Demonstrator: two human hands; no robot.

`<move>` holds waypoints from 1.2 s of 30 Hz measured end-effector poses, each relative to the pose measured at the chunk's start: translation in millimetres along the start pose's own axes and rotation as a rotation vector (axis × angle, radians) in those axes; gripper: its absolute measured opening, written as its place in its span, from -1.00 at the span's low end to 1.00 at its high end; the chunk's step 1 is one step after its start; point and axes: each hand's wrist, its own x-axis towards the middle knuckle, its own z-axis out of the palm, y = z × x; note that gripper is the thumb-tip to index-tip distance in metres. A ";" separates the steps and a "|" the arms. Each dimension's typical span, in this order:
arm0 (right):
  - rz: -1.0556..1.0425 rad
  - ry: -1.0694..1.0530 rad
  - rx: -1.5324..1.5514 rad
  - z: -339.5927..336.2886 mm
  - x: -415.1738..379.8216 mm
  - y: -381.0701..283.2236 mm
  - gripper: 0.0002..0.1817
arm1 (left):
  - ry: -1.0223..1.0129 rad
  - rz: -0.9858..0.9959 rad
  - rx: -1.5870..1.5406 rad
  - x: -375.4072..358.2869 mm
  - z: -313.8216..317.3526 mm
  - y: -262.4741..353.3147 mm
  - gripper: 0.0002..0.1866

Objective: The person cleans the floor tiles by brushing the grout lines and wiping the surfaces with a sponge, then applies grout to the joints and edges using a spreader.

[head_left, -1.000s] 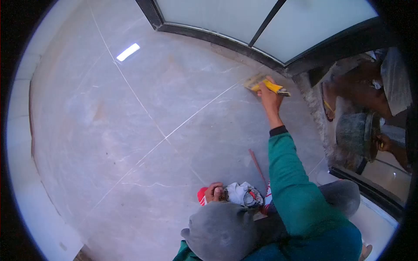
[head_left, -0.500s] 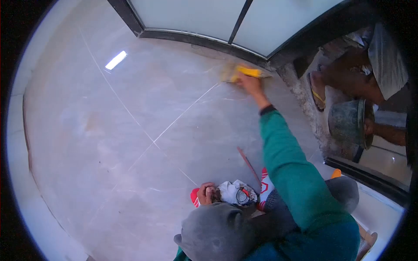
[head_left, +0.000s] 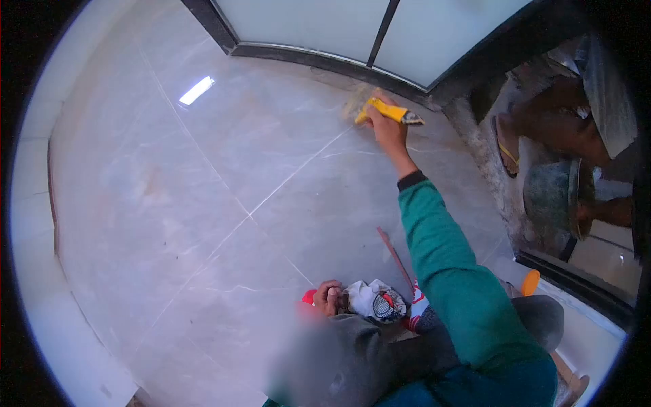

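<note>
My right hand [head_left: 390,133], at the end of a green sleeve, is wrapped round the yellow handle of a brush [head_left: 390,110]. The pale bristles are blurred and spread over the floor tiles [head_left: 291,115], close to the dark frame's bottom edge. Down by my knee, my left hand [head_left: 328,297] has its fingers curled in; what it holds, if anything, is hidden. Beside it lies a bunched white cloth [head_left: 366,298] with a dark mesh patch. Red and white socks show on my feet, partly hidden by my legs.
A thin reddish stick [head_left: 395,254] lies near my right foot. Dark-framed glass panels [head_left: 305,27] stand ahead. At right, beyond a rough broken edge [head_left: 475,149], another person's sandalled foot [head_left: 507,144] is near a dark bucket [head_left: 550,193]. An orange round thing [head_left: 530,283] is beside my knee.
My right hand and the brush have turned a little, so the handle now slopes down to the right. The whole view has shifted slightly. My left hand stays by the cloth.
</note>
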 end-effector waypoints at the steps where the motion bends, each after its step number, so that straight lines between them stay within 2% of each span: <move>1: 0.062 0.056 0.105 8.7 10.0 -0.7 -0.63 | -0.006 -0.029 -0.023 -0.6 -1.7 -5.6 -0.64; 2: 0.127 0.109 0.206 14.5 17.5 -0.5 -0.63 | -0.010 -0.062 -0.048 -3.6 -3.0 -11.6 -0.64; 5: 0.167 0.105 0.259 7.0 36.6 17.0 -0.63 | -0.014 -0.025 -0.075 -2.1 1.4 -10.9 -0.63; 6: 0.231 0.116 0.164 1.9 35.6 19.1 -0.61 | -0.015 -0.031 -0.071 -1.7 1.0 -8.0 -0.63; 8: 0.282 0.082 0.201 -25.5 28.1 36.4 -0.59 | -0.013 -0.001 0.015 -1.0 -0.5 -4.6 -0.62; 10: 0.187 0.214 0.237 -68.9 -1.1 44.9 -0.62 | -0.005 -0.007 0.009 0.3 1.4 -3.4 -0.61; 11: 0.196 0.262 0.053 -102.7 -11.2 64.9 -0.58 | 0.007 -0.005 -0.001 -0.1 1.7 -4.4 -0.61; 12: -0.191 0.260 -0.738 -126.6 -24.2 60.7 -0.55 | 0.029 -0.008 -0.001 -1.5 0.0 -5.5 -0.61; 13: 0.144 0.505 0.103 -142.2 -37.7 59.1 -0.56 | 0.006 -0.015 0.011 -1.4 -0.7 -7.7 -0.62; 15: 0.096 0.653 0.022 -144.3 -55.8 26.2 -0.58 | -0.012 -0.037 0.034 -2.2 -0.9 -6.0 -0.63; 16: 0.112 0.655 0.023 -135.0 -61.9 19.7 -0.58 | -0.030 -0.030 0.022 -0.3 0.8 -0.5 -0.64; 18: 0.097 0.411 0.010 -92.5 -74.8 10.7 -0.62 | -0.050 -0.024 0.018 0.1 3.5 4.4 -0.65; 19: -0.105 0.079 -0.444 -62.6 -94.8 63.5 -0.69 | -0.049 -0.015 0.010 1.0 5.4 5.4 -0.65; 20: -0.432 -0.163 -0.800 -32.9 -114.3 115.7 -0.75 | -0.053 -0.006 0.001 1.8 6.1 6.2 -0.66; 21: -0.473 -0.158 -0.404 12.8 -129.7 42.2 -0.77 | -0.069 -0.003 0.005 2.5 5.7 2.0 -0.66; 22: -0.398 -0.285 -0.074 49.8 -142.1 9.2 -0.75 | -0.057 -0.028 -0.026 0.7 5.3 -4.8 -0.66; 24: -0.184 -0.679 -0.103 89.1 -157.2 -10.8 -0.71 | -0.076 -0.065 -0.056 0.6 8.3 -10.4 -0.66; 25: -0.174 -0.662 -0.112 87.5 -153.9 -6.8 -0.71 | -0.054 -0.036 -0.065 0.2 10.1 -8.0 -0.67; 27: -0.018 -0.617 0.090 89.2 -132.3 4.8 -0.68 | -0.028 -0.006 -0.072 2.1 12.9 -5.2 -0.68; 29: -0.238 -0.526 -0.217 37.7 -81.1 31.9 -0.74 | -0.021 -0.037 -0.131 0.3 10.8 -2.3 -0.70; 31: 0.144 -0.403 -0.709 -55.7 -37.7 46.6 -0.71 | -0.034 -0.034 -0.071 1.9 6.8 -0.2 -0.70; 32: 0.098 -0.220 -1.028 -108.2 -24.7 44.7 -0.66 | -0.055 -0.033 -0.017 3.4 5.7 -0.4 -0.71; 33: -0.025 -0.028 -0.836 -167.5 -15.0 57.9 -0.58 | -0.029 -0.023 -0.018 4.0 4.5 -4.5 -0.71; 36: 0.208 0.117 -1.234 -269.8 -11.5 41.8 -0.58 | -0.052 -0.110 0.103 1.2 2.8 -7.6 -0.71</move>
